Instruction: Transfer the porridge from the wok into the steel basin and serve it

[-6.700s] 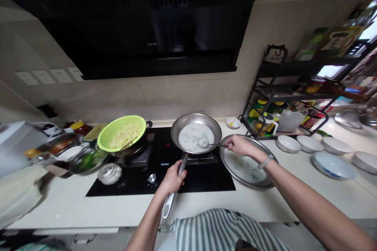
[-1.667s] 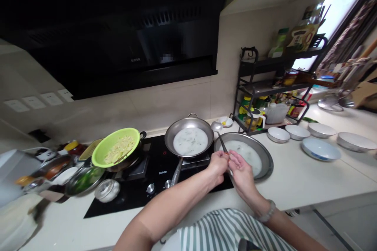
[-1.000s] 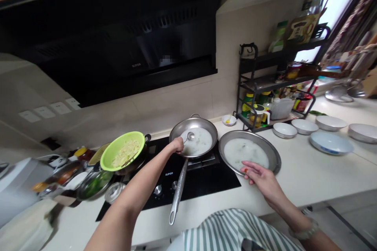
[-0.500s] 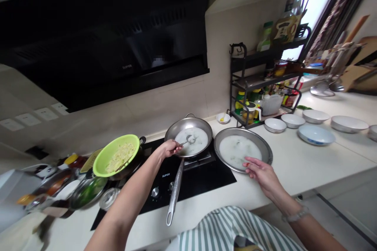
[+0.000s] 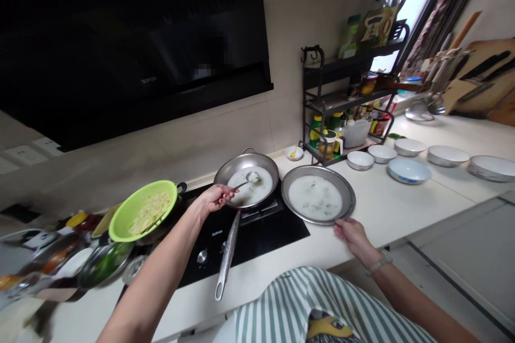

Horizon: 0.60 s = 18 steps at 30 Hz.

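Left hand [image 5: 217, 196] pinching ladle [image 5: 253, 177], over frying pan [image 5: 264, 163]; right hand [image 5: 351, 233] pinching metal dish [image 5: 349, 196], at rim

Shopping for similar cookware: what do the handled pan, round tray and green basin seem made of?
Handled pan: metal, maybe stainless steel, smooth; grey with soft sheen.
Round tray: also metal-looking, smooth; its grey rim shines.
Green basin: likely plastic, smooth; evenly bright.

The head camera faces forward, tilted down. It looks over the flat white countertop [image 5: 402, 209] from its near edge.
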Motion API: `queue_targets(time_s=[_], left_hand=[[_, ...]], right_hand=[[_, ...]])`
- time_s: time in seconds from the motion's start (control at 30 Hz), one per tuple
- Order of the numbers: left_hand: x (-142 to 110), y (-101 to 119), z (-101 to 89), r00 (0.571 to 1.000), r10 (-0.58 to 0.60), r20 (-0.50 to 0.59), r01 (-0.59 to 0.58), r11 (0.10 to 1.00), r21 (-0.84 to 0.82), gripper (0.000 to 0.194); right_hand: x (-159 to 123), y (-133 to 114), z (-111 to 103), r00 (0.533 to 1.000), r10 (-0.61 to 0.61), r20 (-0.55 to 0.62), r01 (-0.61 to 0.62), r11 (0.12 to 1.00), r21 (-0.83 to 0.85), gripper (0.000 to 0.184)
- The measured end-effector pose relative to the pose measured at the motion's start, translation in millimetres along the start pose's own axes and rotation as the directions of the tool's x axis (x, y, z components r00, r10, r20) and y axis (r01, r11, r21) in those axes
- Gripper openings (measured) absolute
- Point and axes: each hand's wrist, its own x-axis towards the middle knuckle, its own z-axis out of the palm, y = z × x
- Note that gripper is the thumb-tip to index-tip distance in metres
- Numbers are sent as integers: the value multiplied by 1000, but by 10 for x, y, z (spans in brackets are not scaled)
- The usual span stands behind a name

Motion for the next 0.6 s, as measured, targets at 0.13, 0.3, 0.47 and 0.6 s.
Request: queue_targets(time_s=[0.13,0.3,0.47,0.6], left_hand=[[-60,32,113,1000,12,29,-12,1000,-7,22],[-194,88,366,998,10,62,-13,999,43,22],[-234,111,611,993,-11,122,-4,993,122,23],[-161,35,863,980,-40,196,-2,978,208,16]], right_hand=[[59,-62,63,998,66,-22,-66,998,15,30],[63,-115,89,996,91,-20,-92,996,-2,27],[48,-116,88,996,91,-14,-91,996,4,27],[37,-104,86,996,84,-11,-84,996,28,28]])
